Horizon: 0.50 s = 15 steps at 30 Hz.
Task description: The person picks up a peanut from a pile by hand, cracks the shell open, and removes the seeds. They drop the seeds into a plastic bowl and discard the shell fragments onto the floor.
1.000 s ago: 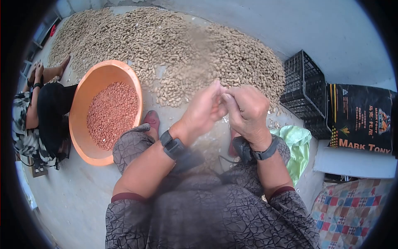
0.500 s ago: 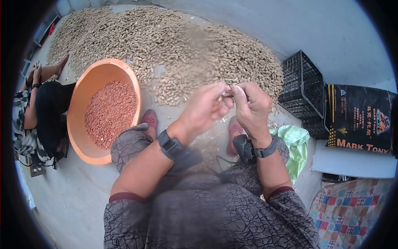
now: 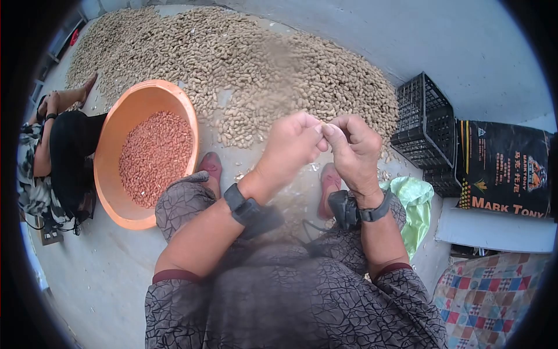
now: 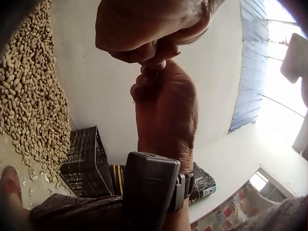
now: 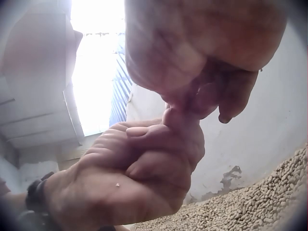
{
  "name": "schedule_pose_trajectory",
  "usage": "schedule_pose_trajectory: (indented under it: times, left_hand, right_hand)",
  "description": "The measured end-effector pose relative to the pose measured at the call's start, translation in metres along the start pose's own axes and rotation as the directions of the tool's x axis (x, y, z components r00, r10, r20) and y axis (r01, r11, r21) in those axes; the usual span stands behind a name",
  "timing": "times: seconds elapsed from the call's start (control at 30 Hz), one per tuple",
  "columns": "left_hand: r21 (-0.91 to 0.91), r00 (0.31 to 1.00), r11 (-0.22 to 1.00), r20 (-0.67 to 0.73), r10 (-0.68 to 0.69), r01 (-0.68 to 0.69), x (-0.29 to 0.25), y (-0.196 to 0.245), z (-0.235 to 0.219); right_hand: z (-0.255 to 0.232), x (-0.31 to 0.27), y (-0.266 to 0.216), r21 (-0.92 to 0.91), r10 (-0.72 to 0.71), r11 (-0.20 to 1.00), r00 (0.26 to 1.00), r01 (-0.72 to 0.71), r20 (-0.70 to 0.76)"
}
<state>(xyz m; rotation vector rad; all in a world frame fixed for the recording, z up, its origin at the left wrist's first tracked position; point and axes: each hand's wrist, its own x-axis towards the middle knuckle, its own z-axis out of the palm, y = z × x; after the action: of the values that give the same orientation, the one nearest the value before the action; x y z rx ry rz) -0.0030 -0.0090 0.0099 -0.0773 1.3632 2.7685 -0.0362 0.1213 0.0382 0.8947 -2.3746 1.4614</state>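
My left hand (image 3: 288, 148) and right hand (image 3: 356, 152) meet fingertip to fingertip above the floor between my knees. Thumbs and curled fingers of both pinch a small pale peanut (image 3: 324, 123), mostly covered by the fingertips. In the left wrist view the right hand (image 4: 166, 103) comes up from below to the left one. The right wrist view has the left hand (image 5: 139, 168) with its fingers folded in, touching the right fingertips. A wide heap of unshelled peanuts (image 3: 232, 52) lies beyond the hands. Left of my knee, an orange basin (image 3: 108, 168) holds shelled red peanuts (image 3: 156, 160).
Black plastic crates (image 3: 424, 113) stand against the wall at right, beside a black printed sack (image 3: 505, 166). A light green bag (image 3: 415, 212) lies by my right knee. Another person (image 3: 49, 151) sits at far left. Shell bits dot the floor around my shoes (image 3: 329, 189).
Both hands stay close together while the fingers shift their pinch; the right hand has turned, its thumb now more visible. At the far left, the other person's hands have moved lower.
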Motion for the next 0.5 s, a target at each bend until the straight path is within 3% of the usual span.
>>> schedule_pose_trajectory:
  times: [0.1,0.17,0.2,0.27,0.3,0.37,0.5]
  left_hand:
    - [0.079,0.997,0.994,-0.015,0.075,-0.074,-0.0038,-0.0023,0.0043]
    - [0.141,0.995,0.986,-0.036,0.096,-0.090,-0.0051,-0.0038,0.0062]
    - [0.142,0.995,0.986,-0.035,0.095,-0.090,-0.0052,-0.0051,0.0064]
    - [0.207,0.991,0.971,-0.038,0.127,-0.116,-0.0051,-0.0079,0.0060]
    - [0.207,0.991,0.971,-0.038,0.127,-0.116,-0.0053,-0.0077,0.0063]
    - [0.190,0.993,0.976,-0.029,0.113,-0.105,-0.0056,-0.0067,0.0073]
    - [0.167,0.994,0.982,-0.048,0.102,-0.093,-0.0035,-0.0093,0.0053]
  right_hand:
    - [0.0047,-0.0023,-0.0008,0.050,0.052,0.998,0.998,-0.050,-0.035]
    - [0.0081,-0.0045,0.0047,0.313,0.202,0.932,0.979,-0.183,-0.028]
    - [0.0074,-0.0044,0.0040,0.313,0.202,0.932,0.979,-0.183,-0.029]
    - [0.0060,-0.0039,0.0017,0.382,0.387,0.849,0.922,-0.366,0.023]
    - [0.0055,-0.0034,0.0027,0.382,0.387,0.849,0.922,-0.366,0.023]
    - [0.0042,-0.0019,0.0054,0.495,0.522,0.723,0.850,-0.482,0.066]
    - [0.0029,-0.0010,0.0025,0.529,0.545,0.683,0.834,-0.503,0.088]
